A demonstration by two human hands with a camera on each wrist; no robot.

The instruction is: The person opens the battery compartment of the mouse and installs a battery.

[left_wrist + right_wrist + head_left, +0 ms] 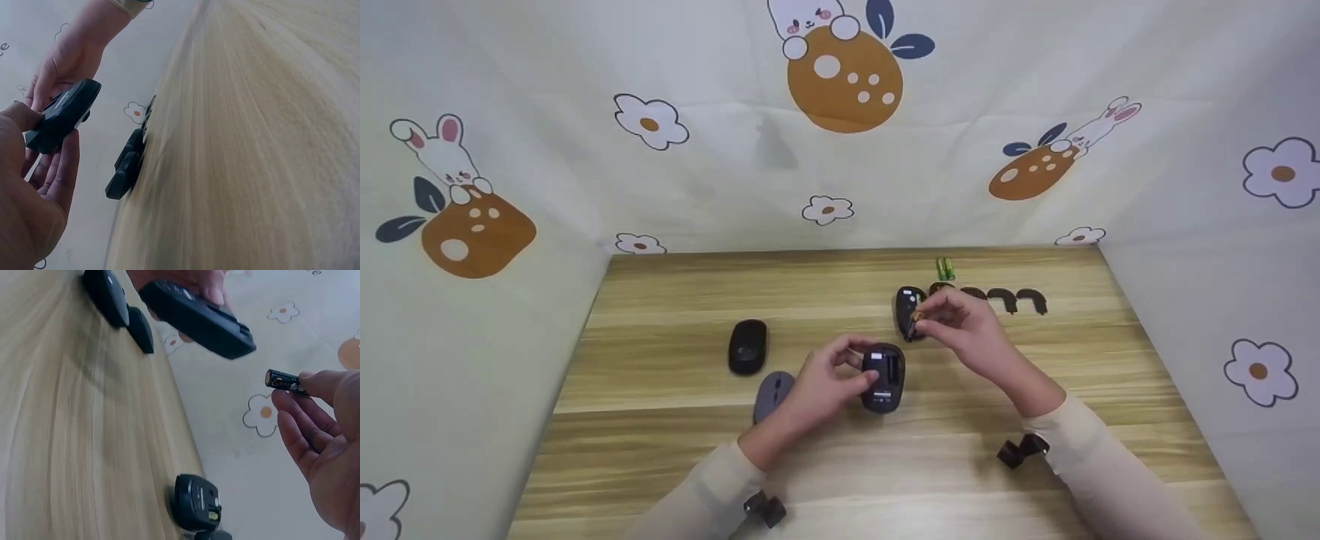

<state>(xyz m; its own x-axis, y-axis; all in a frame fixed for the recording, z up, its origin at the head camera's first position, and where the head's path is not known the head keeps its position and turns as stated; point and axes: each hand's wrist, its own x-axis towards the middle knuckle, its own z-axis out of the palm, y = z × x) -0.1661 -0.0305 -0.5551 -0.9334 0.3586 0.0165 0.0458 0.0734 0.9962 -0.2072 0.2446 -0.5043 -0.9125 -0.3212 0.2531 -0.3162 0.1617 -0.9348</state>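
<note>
left hand (825,381), right hand (973,336): bare | sleeves (1114,480): cream, wrist-length | wrist mounts (1011,454): black, blocky

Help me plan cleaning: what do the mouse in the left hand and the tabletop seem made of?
Mouse: probably hard plastic, dark with slight sheen, by its smooth moulded shell. Tabletop: wood or wood-look laminate, softly glossy; grain streaks and pale glare fit both.

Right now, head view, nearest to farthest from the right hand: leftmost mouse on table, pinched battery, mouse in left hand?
1. Pinched battery: in the right hand.
2. Mouse in left hand: just to the left.
3. Leftmost mouse: farther left, on table.
</note>
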